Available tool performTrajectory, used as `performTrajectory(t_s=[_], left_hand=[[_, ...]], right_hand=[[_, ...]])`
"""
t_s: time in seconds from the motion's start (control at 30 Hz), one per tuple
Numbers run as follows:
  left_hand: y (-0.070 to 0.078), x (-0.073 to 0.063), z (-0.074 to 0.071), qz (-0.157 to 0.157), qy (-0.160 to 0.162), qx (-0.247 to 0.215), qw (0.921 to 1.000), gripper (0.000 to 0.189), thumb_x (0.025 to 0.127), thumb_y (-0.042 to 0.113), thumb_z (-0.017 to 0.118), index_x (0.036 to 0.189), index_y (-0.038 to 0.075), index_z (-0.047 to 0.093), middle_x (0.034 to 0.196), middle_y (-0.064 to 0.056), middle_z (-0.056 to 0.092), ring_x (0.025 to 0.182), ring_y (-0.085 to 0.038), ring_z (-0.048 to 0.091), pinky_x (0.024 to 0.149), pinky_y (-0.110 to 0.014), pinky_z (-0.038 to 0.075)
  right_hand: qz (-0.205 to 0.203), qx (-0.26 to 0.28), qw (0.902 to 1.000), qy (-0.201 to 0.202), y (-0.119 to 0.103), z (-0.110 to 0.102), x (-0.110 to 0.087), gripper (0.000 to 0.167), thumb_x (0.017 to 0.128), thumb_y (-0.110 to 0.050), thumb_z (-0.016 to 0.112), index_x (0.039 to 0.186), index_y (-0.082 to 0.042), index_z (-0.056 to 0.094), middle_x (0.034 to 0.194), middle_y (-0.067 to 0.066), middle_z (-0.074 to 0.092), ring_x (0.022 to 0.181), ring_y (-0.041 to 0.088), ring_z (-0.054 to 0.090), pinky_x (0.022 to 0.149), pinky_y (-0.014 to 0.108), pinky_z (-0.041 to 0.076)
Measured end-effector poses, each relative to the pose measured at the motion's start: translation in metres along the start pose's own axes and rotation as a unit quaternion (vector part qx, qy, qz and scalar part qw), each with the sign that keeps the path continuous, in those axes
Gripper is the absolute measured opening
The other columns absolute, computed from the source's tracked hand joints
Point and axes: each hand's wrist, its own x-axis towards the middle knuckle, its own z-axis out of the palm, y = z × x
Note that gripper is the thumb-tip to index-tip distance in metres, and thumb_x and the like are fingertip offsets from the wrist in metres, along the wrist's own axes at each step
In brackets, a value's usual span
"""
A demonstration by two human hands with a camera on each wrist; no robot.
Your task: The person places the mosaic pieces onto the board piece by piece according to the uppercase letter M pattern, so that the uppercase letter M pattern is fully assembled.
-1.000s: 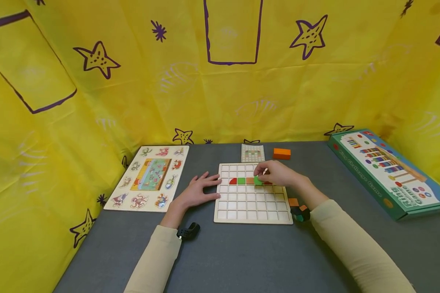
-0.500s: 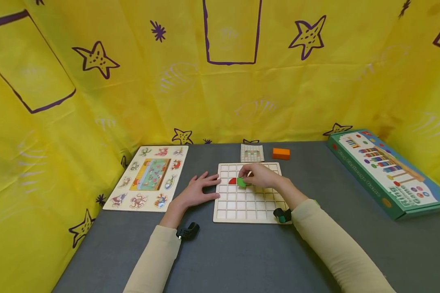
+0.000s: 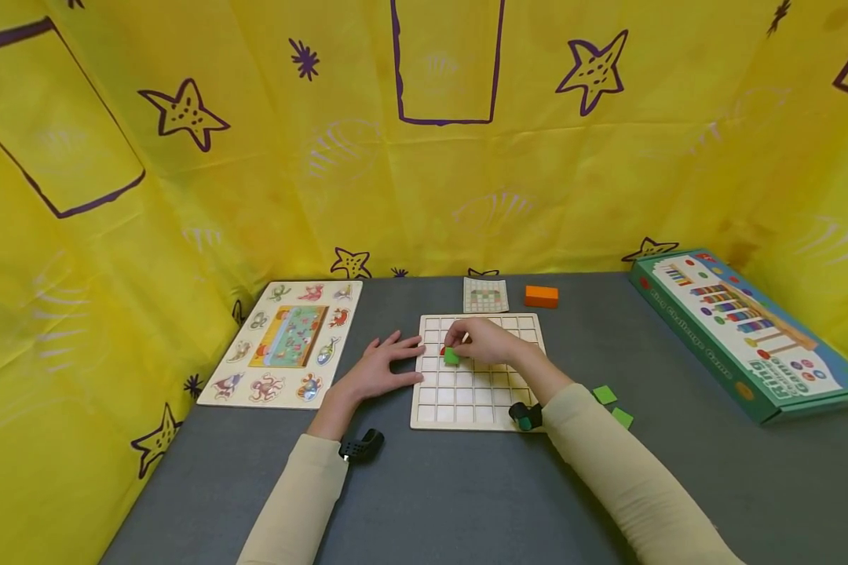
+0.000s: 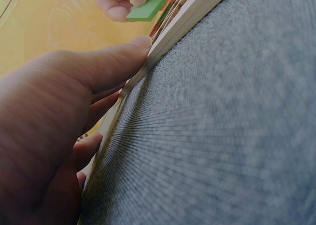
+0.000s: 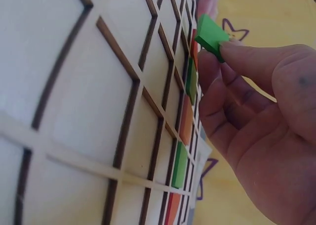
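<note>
My right hand [image 3: 484, 343] pinches a green square tile [image 5: 212, 37] between thumb and fingers, over the left part of a pale wooden grid board [image 3: 473, 396]. In the head view the tile overlaps a red piece [image 3: 443, 351] in the second row from the back. The right wrist view shows a row of set pieces, among them an orange tile [image 5: 185, 120], a green tile [image 5: 179, 165] and a red piece [image 5: 173, 207]. My left hand [image 3: 381, 369] lies with fingers spread, its fingertips and thumb touching the board's left edge.
Loose green tiles [image 3: 604, 394] lie beside my right forearm. Behind the board are a pattern card [image 3: 486, 296] and an orange block [image 3: 541, 296]. A sea-animal puzzle board [image 3: 283, 380] lies at left, a green game box [image 3: 749, 329] at right.
My right hand has moved left along the row with the green tile. Loose green tiles by the right forearm have come into sight. My left hand has stayed at the board's edge.
</note>
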Motion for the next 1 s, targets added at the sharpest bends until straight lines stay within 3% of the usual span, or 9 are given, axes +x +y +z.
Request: performTrajectory(t_s=[0.3,0.77,1.0], left_hand=[[0.0011,0.0001,-0.0015,0.002,0.003,0.003,1.0000,0.061,0.093,0.038,0.073,0.146,0.013,0.057,0.156,-0.002,0.043,0.151,-0.035,0.017,0.118,-0.061,0.004],[0.0011,0.0000,-0.0006,0.014,0.009,-0.005,0.9999,0.059,0.094,0.035,0.074,0.146,0.012,0.057,0.156,-0.003,0.043,0.151,-0.036,0.017,0.118,-0.061,0.003],[-0.0004,-0.0007,0.0006,0.015,0.010,-0.008,0.9998,0.059,0.094,0.035,0.074,0.146,0.012,0.057,0.156,-0.004,0.043,0.151,-0.036,0.017,0.118,-0.061,0.003]], right_hand=[[-0.013,-0.010,0.9998,-0.009,-0.0014,0.0062,0.0065,0.008,0.096,-0.002,0.066,0.101,-0.006,0.070,0.087,-0.001,0.064,0.083,0.016,0.056,0.081,0.032,0.046],[-0.009,-0.056,0.9981,-0.025,-0.0067,0.0097,0.0076,0.008,0.098,-0.003,0.065,0.101,-0.008,0.071,0.092,-0.001,0.066,0.086,0.017,0.057,0.085,0.035,0.049],[-0.004,-0.039,0.9990,-0.021,-0.0069,0.0081,0.0043,0.008,0.097,-0.005,0.066,0.102,-0.007,0.072,0.094,-0.001,0.067,0.086,0.017,0.057,0.083,0.034,0.048]])
